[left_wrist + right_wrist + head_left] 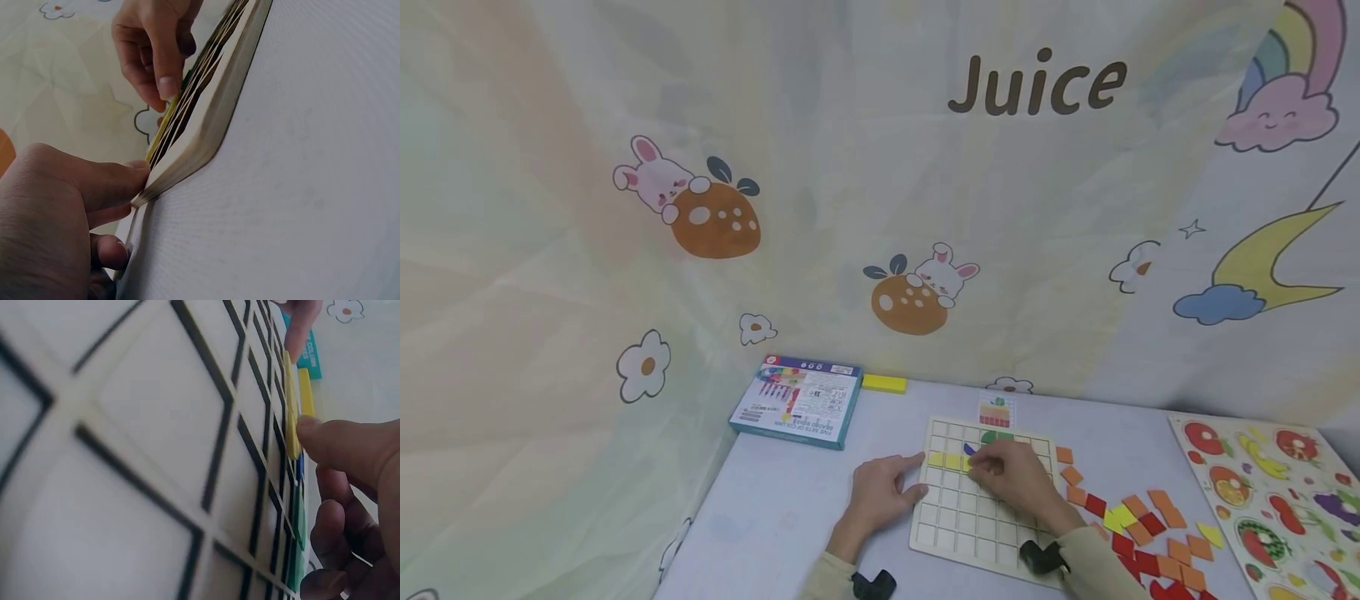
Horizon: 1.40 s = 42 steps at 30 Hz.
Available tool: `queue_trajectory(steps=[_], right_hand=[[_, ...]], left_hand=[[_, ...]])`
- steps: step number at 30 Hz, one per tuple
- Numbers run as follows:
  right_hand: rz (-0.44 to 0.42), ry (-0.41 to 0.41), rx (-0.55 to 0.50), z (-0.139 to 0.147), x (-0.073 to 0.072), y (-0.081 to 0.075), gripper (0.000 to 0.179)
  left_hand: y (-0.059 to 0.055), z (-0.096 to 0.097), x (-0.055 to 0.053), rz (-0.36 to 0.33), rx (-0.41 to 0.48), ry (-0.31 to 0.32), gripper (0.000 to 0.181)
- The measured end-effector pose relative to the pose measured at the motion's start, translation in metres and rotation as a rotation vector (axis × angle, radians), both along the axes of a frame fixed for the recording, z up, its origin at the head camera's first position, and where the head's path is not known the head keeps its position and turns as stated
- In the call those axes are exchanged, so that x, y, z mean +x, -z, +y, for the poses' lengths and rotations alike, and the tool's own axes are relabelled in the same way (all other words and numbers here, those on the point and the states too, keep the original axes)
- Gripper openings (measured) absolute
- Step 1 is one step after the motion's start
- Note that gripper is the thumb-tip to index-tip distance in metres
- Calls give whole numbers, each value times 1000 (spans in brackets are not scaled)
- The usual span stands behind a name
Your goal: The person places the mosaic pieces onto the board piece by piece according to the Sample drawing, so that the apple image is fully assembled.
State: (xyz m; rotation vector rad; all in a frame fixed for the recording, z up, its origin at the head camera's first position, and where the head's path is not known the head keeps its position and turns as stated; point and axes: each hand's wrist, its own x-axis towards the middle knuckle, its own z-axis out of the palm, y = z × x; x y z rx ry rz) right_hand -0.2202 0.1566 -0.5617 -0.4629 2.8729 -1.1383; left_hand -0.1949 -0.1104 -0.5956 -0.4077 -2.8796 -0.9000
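Note:
A pale wooden grid board (pixel 966 527) lies on the table. My left hand (pixel 880 492) touches its left edge with thumb and index finger spread apart; the left wrist view shows fingertips at the board's rim (pixel 187 164). My right hand (pixel 1017 479) is over the board's upper middle, its thumb and fingertips at the right end of a row of yellow square tiles (pixel 952 462). In the right wrist view the thumb is against the nearest yellow tile (pixel 292 445), and the other fingers are curled. A blue piece (pixel 969 449) and green pieces (pixel 997 436) lie just above, partly hidden.
Behind the board is a small picture card (pixel 997 412). Loose orange, red and yellow tiles (pixel 1138 533) are scattered to the right, beside a fruit-print sheet (pixel 1255 483). A flat box (pixel 801 402) and a yellow block (pixel 884 383) lie at the back left. A printed curtain surrounds the table.

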Motion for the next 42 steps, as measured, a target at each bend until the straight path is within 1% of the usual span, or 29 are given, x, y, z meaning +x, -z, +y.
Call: queue_trajectory(steps=[3,8,12,15,18,20,22,26,29,32,34,39,42], right_hand=[[27,16,-12,11,0,1,11],[48,109,-27,47,1,-8,12],[-2,199,7,84,4,-16,22],[-61,236,57,111,8,-18,37],[-118,239,107,131,10,-15,57],[-154,232,132,140,10,-10,68],[-178,218,146,144,10,-5,72],[-224,216,142,144,10,-3,66],[-247,223,137,142,12,-4,57],[-254,210,144,140,15,-3,48],[-260,200,150,140,16,-3,47],[-227,167,161,147,21,-10,51],[-215,144,171,157,27,-13,48]], left_hand=[[1,0,0,-4,4,-3,48],[2,0,0,13,2,-5,48],[2,0,0,19,5,-3,48],[2,0,0,12,7,0,48],[1,-1,1,3,13,-3,48],[0,-2,2,-2,16,-6,48],[-1,-2,2,-1,16,-7,48],[1,-1,1,7,13,-1,48],[2,-1,0,9,19,2,49],[2,-1,1,6,25,0,48],[2,-2,1,6,28,1,48],[3,-1,0,26,21,9,48],[4,-1,-1,39,19,11,48]])
